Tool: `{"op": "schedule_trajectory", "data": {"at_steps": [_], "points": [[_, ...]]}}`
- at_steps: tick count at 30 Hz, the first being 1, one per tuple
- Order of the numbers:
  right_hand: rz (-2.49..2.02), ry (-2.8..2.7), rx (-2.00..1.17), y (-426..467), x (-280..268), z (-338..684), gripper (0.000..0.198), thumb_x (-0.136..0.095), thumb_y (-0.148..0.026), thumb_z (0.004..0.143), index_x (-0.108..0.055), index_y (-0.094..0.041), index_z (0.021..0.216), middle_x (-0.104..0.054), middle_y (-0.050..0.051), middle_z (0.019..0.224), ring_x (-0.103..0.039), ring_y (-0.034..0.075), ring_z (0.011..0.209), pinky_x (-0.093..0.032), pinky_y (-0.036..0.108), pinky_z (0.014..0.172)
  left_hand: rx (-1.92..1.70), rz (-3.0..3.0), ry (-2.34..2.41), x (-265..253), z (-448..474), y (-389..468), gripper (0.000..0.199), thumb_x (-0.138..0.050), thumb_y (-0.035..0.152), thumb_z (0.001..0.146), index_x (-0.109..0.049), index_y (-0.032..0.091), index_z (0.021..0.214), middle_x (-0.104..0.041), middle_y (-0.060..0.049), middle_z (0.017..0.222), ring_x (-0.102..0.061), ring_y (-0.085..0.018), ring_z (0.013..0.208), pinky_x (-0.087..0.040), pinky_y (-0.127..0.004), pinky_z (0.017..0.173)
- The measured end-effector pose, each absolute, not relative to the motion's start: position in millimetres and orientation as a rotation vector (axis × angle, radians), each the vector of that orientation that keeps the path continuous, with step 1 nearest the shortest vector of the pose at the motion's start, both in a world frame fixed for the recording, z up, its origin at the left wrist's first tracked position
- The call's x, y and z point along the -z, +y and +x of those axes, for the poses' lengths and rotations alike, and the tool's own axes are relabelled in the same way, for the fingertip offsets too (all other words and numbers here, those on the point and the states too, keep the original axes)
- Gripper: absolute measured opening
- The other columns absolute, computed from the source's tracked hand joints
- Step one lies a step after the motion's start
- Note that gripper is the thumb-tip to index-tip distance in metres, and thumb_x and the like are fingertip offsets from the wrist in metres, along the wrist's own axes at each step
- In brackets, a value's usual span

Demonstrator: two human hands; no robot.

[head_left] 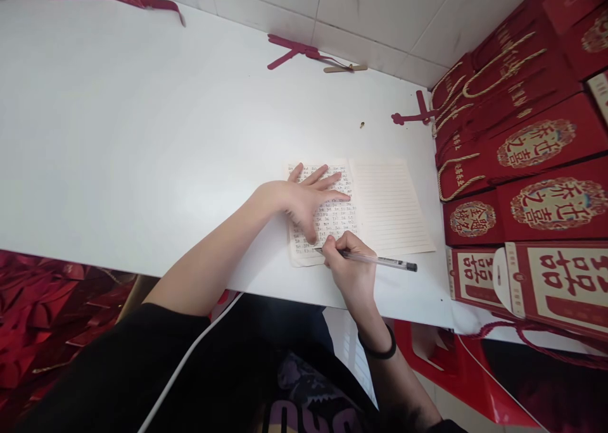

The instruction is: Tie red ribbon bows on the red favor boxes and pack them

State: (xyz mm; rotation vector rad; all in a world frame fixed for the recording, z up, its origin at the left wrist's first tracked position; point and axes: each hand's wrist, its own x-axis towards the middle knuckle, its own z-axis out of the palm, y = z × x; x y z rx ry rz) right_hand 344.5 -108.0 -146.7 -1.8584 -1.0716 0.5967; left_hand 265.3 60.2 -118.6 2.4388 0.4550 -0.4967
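Note:
An open notebook lies on the white table, its left page filled with rows of handwriting and its right page lined and blank. My left hand rests on the left page with the fingers spread. In my right hand is a pen, clear-barrelled with a black end. Its tip touches the bottom rows of the left page, just below my left thumb. Part of the writing is hidden under my left hand.
Red gift bags and boxes with gold cord handles stack up at the right. Dark red ribbon pieces and a small wooden stick lie along the tiled wall. A white cable crosses my lap. Red material fills the lower left.

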Motion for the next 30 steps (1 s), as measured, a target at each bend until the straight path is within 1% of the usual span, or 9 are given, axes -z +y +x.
{"op": "schedule_trajectory", "data": {"at_steps": [7, 10, 13, 17, 19, 22, 24, 28, 30], "points": [[-1.822, -1.053, -0.6, -108, 146, 344, 0.034, -0.051, -0.026, 0.077, -0.028, -0.02, 0.051, -0.034, -0.007, 0.044, -0.031, 0.008, 0.043, -0.026, 0.023, 0.045, 0.49, 2.428, 0.457, 120, 266, 60, 0.105, -0.071, 0.04, 0.052, -0.019, 0.036, 0.142, 0.015, 0.002, 0.153, 0.022, -0.033, 0.137, 0.019, -0.059, 0.102], [-1.838, -1.035, -0.592, -109, 146, 344, 0.035, -0.05, -0.027, 0.078, -0.029, -0.02, 0.052, -0.033, -0.007, 0.044, -0.032, 0.008, 0.044, -0.026, 0.023, 0.045, 0.444, 2.401, 0.46, 123, 265, 61, 0.1, -0.071, 0.042, 0.053, -0.023, 0.036, 0.141, 0.011, 0.004, 0.154, 0.022, -0.035, 0.136, 0.02, -0.058, 0.102], [-1.822, -1.07, -0.571, -109, 147, 345, 0.035, -0.05, -0.026, 0.078, -0.025, -0.02, 0.053, -0.03, -0.007, 0.045, -0.029, 0.008, 0.044, -0.024, 0.023, 0.045, 0.387, 2.367, 0.463, 125, 264, 61, 0.096, -0.071, 0.042, 0.054, -0.028, 0.036, 0.14, 0.007, 0.005, 0.154, 0.021, -0.036, 0.136, 0.02, -0.057, 0.103], [-1.798, -1.095, -0.528, -108, 148, 345, 0.035, -0.05, -0.023, 0.076, -0.024, -0.02, 0.053, -0.025, -0.007, 0.047, -0.026, 0.008, 0.044, -0.023, 0.023, 0.044, 0.42, 2.389, 0.463, 121, 264, 60, 0.098, -0.071, 0.039, 0.054, -0.025, 0.037, 0.14, 0.01, 0.004, 0.154, 0.02, -0.035, 0.137, 0.02, -0.057, 0.103], [-1.791, -1.056, -0.546, -108, 147, 344, 0.036, -0.052, -0.023, 0.077, -0.026, -0.02, 0.052, -0.029, -0.007, 0.045, -0.029, 0.008, 0.043, -0.025, 0.022, 0.044, 0.474, 2.405, 0.463, 118, 264, 59, 0.102, -0.071, 0.039, 0.053, -0.021, 0.036, 0.142, 0.013, 0.002, 0.153, 0.021, -0.034, 0.137, 0.02, -0.058, 0.103], [-1.763, -0.914, -0.542, -110, 143, 344, 0.035, -0.054, -0.029, 0.081, -0.035, -0.02, 0.053, -0.043, -0.005, 0.044, -0.04, 0.009, 0.043, -0.032, 0.022, 0.046, 0.496, 2.411, 0.461, 117, 265, 59, 0.108, -0.074, 0.042, 0.049, -0.02, 0.034, 0.142, 0.014, 0.0, 0.153, 0.021, -0.031, 0.137, 0.02, -0.058, 0.103], [-1.709, -0.858, -0.465, -114, 143, 344, 0.034, -0.055, -0.032, 0.084, -0.039, -0.02, 0.056, -0.048, -0.004, 0.047, -0.043, 0.01, 0.043, -0.034, 0.022, 0.046, 0.451, 2.403, 0.471, 117, 266, 59, 0.108, -0.076, 0.042, 0.046, -0.025, 0.034, 0.141, 0.01, -0.001, 0.153, 0.019, -0.032, 0.138, 0.019, -0.057, 0.104], [-1.556, -0.95, -0.365, -122, 151, 345, 0.031, -0.055, -0.034, 0.086, -0.041, -0.02, 0.062, -0.046, -0.004, 0.049, -0.044, 0.011, 0.043, -0.035, 0.022, 0.044, 0.353, 2.34, 0.523, 115, 264, 59, 0.101, -0.08, 0.038, 0.043, -0.038, 0.033, 0.135, -0.002, -0.003, 0.153, 0.009, -0.034, 0.139, 0.015, -0.059, 0.105], [-1.495, -0.963, -0.384, -123, 156, 343, 0.03, -0.054, -0.037, 0.087, -0.044, -0.021, 0.064, -0.046, -0.004, 0.049, -0.044, 0.012, 0.042, -0.035, 0.022, 0.042, 0.295, 2.276, 0.524, 113, 261, 59, 0.096, -0.08, 0.039, 0.045, -0.042, 0.031, 0.133, -0.01, -0.006, 0.152, 0.003, -0.033, 0.14, 0.014, -0.059, 0.105]]}}
